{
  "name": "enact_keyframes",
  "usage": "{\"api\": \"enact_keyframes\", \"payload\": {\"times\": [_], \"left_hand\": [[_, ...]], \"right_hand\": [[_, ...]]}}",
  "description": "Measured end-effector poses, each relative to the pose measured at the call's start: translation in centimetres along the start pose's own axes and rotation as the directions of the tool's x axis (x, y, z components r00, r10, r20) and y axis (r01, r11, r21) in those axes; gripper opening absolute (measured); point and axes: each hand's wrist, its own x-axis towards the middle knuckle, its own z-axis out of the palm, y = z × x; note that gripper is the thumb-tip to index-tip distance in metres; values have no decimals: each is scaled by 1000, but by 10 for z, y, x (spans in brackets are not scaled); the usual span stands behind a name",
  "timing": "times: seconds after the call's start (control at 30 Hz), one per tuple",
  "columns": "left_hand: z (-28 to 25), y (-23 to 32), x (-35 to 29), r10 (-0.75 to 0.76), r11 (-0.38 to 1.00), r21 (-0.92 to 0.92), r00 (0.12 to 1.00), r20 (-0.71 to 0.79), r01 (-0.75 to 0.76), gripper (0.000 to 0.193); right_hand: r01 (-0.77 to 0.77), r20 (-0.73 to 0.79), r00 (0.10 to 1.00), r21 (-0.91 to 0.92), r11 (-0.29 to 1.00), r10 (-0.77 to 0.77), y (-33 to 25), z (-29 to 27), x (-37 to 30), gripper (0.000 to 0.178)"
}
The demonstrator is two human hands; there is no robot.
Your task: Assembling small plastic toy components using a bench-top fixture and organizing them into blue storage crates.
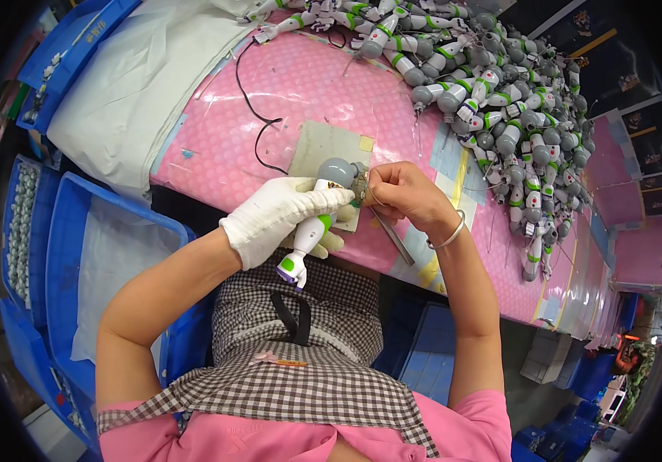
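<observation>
My left hand (273, 212), in a white cloth glove, is closed around a toy arm (313, 231). The arm is white with green bands, a grey rounded shoulder and a small purple-fingered hand pointing toward me. My bare right hand (404, 196) is pinched beside the grey shoulder end, where a small brownish-grey part shows; what sits between its fingertips is too small to make out. From below that hand a thin metal strip (395, 237) slants down to the right; whether I grip it is unclear. Under the toy arm lies a pale flat plate (317, 144) on the table.
A large heap of similar toy arms (500, 108) covers the table's far right. A black cable (248, 96) runs across the pink bubble-wrap tabletop (215, 146). On my left stand a blue bin (65, 254) with a white liner, other blue trays and a white sheet (131, 85).
</observation>
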Motion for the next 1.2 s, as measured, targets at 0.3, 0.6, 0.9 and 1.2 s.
{"api": "enact_keyframes", "payload": {"times": [0.3, 0.6, 0.9, 1.2], "left_hand": [[4, 0, -1, 8, 999, -43, 998, -61, -10, 37], [6, 2, -3, 24, 999, 33, 999, -31, -23, 42], [8, 1, -3, 41, 999, 12, 998, -56, -40, 40], [7, -1, -3, 47, 999, 10, 998, -53, -46, 40]], "right_hand": [[69, -49, 997, 51, 996, -67, 15, 1, -2, 15], [-47, 140, 990, 137, 989, 28, 11, -11, 6, 25], [15, 143, 989, 131, 991, -34, 14, -13, 6, 29], [21, 120, 992, 81, 996, -30, 14, -12, 3, 18]]}}
